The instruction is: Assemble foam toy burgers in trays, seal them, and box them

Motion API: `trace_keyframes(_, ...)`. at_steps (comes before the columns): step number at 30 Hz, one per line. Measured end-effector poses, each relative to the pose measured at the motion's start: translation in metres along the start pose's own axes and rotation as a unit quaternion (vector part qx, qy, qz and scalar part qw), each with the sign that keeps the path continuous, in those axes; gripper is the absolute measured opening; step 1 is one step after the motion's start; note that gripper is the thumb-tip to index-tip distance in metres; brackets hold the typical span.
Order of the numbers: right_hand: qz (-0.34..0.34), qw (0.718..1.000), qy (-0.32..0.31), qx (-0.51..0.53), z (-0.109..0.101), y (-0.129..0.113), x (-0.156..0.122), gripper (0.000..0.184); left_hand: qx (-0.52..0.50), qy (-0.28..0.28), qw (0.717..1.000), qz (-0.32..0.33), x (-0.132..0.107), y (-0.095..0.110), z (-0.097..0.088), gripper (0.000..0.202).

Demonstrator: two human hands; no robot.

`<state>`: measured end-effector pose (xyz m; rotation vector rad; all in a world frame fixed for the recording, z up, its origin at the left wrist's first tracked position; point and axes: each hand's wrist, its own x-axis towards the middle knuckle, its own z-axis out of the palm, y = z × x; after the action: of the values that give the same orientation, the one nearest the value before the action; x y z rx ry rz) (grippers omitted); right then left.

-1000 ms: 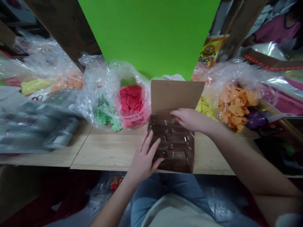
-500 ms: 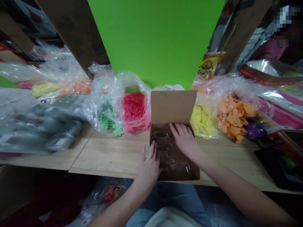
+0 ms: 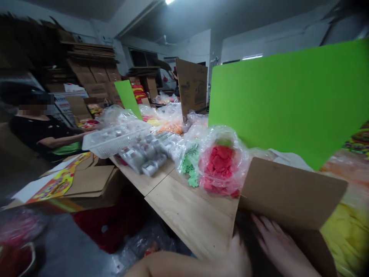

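An open brown cardboard box [image 3: 291,192] stands at the near edge of the wooden table [image 3: 187,211], its lid flap upright. My right hand [image 3: 281,250] lies flat inside the box with fingers spread, blurred by motion. My left hand [image 3: 238,257] is against the box's left side at the table edge; its fingers are too blurred to make out. The box's inside is dark and mostly hidden by my hands.
Clear bags of red pieces [image 3: 220,165], green pieces [image 3: 190,165] and yellow pieces [image 3: 346,231] lie behind the box, before a green board [image 3: 288,96]. Further left are wrapped grey packs [image 3: 144,154], a white basket [image 3: 112,140], flat cartons [image 3: 86,181] and a seated person [image 3: 40,130].
The view has swung up and to the left, so the room and a co-worker now show. The box and both hands have slid to the bottom right corner; the hands stay at the box.
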<state>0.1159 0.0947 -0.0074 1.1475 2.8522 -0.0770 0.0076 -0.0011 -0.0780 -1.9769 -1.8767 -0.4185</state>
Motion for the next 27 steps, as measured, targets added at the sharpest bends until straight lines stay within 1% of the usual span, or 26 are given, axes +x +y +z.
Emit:
trace_keyframes(1, -0.011, 1.000, -0.009, -0.001, 0.001, -0.004, 0.004, 0.054, -0.010, 0.000, 1.000, 0.010, -0.001, 0.001, 0.004, 0.035)
trace_keyframes(3, -0.013, 0.999, -0.035, -0.010, 0.005, -0.010, 0.013, 0.057, -0.056, -0.008, 0.996, 0.070, -0.007, -0.002, 0.006, 0.036)
trace_keyframes(5, 0.007, 0.999, -0.048, -0.025, 0.011, -0.015, 0.019, 0.059, -0.121, -0.006, 0.987, 0.106, -0.017, -0.011, 0.001, 0.041)
trace_keyframes(6, 0.019, 0.998, -0.044, -0.040, 0.016, -0.018, 0.021, 0.059, -0.148, -0.004, 0.983, 0.104, -0.025, -0.017, -0.003, 0.045)
trace_keyframes(7, 0.030, 0.997, -0.029, -0.064, 0.020, -0.021, 0.021, 0.058, -0.184, -0.005, 0.980, 0.071, -0.033, -0.023, -0.008, 0.048)
trace_keyframes(9, 0.032, 0.991, 0.031, -0.128, 0.027, -0.031, 0.017, 0.057, -0.262, -0.021, 0.963, -0.057, -0.051, -0.033, -0.019, 0.056)
trace_keyframes(10, 0.023, 0.985, 0.066, -0.156, 0.028, -0.037, 0.014, 0.058, -0.310, -0.035, 0.941, -0.132, -0.058, -0.036, -0.026, 0.063)
trace_keyframes(11, 0.012, 0.981, 0.093, -0.171, 0.027, -0.043, 0.010, 0.059, -0.364, -0.050, 0.908, -0.202, -0.064, -0.038, -0.033, 0.069)
trace_keyframes(12, -0.001, 0.979, 0.107, -0.173, 0.024, -0.049, 0.007, 0.060, -0.414, -0.064, 0.873, -0.250, -0.068, -0.038, -0.039, 0.072)
trace_keyframes(13, -0.009, 0.982, 0.103, -0.156, 0.019, -0.054, 0.005, 0.062, -0.460, -0.072, 0.838, -0.284, -0.069, -0.037, -0.046, 0.072)
trace_keyframes(14, -0.011, 0.987, 0.087, -0.131, 0.013, -0.056, 0.006, 0.064, -0.518, -0.071, 0.794, -0.312, -0.068, -0.035, -0.051, 0.063)
trace_keyframes(15, -0.013, 0.993, 0.065, -0.099, 0.006, -0.055, 0.007, 0.065, -0.559, -0.063, 0.766, -0.311, -0.066, -0.033, -0.054, 0.054)
trace_keyframes(16, -0.020, 0.997, 0.040, -0.059, 0.000, -0.052, 0.010, 0.066, -0.578, -0.045, 0.752, -0.314, -0.062, -0.032, -0.056, 0.051)
trace_keyframes(17, -0.023, 0.999, 0.019, -0.018, -0.007, -0.046, 0.011, 0.068, -0.592, -0.039, 0.740, -0.315, -0.058, -0.031, -0.056, 0.051)
trace_keyframes(18, -0.031, 0.999, 0.000, 0.016, -0.014, -0.039, 0.009, 0.067, -0.599, -0.033, 0.734, -0.317, -0.054, -0.032, -0.056, 0.052)
trace_keyframes(19, -0.031, 0.999, 0.003, 0.045, -0.021, -0.033, 0.005, 0.064, -0.603, -0.031, 0.730, -0.320, -0.051, -0.033, -0.056, 0.053)
trace_keyframes(20, -0.026, 0.998, 0.024, 0.061, -0.030, -0.028, -0.003, 0.062, -0.607, -0.033, 0.726, -0.323, -0.050, -0.036, -0.057, 0.055)
trace_keyframes(22, -0.009, 0.993, 0.100, 0.068, -0.048, -0.026, -0.023, 0.056, -0.610, -0.040, 0.721, -0.327, -0.049, -0.044, -0.061, 0.055)
trace_keyframes(23, -0.007, 0.989, 0.132, 0.066, -0.056, -0.029, -0.033, 0.054, -0.609, -0.043, 0.721, -0.327, -0.049, -0.049, -0.064, 0.054)
trace_keyframes(24, -0.013, 0.987, 0.150, 0.063, -0.063, -0.035, -0.041, 0.051, -0.607, -0.042, 0.725, -0.324, -0.050, -0.053, -0.067, 0.053)
trace_keyframes(25, -0.029, 0.987, 0.148, 0.061, -0.069, -0.043, -0.044, 0.050, -0.600, -0.039, 0.733, -0.318, -0.051, -0.056, -0.071, 0.052)
trace_keyframes(27, -0.051, 0.992, 0.105, 0.055, -0.072, -0.061, -0.038, 0.049, -0.583, -0.030, 0.753, -0.305, -0.053, -0.060, -0.075, 0.051)
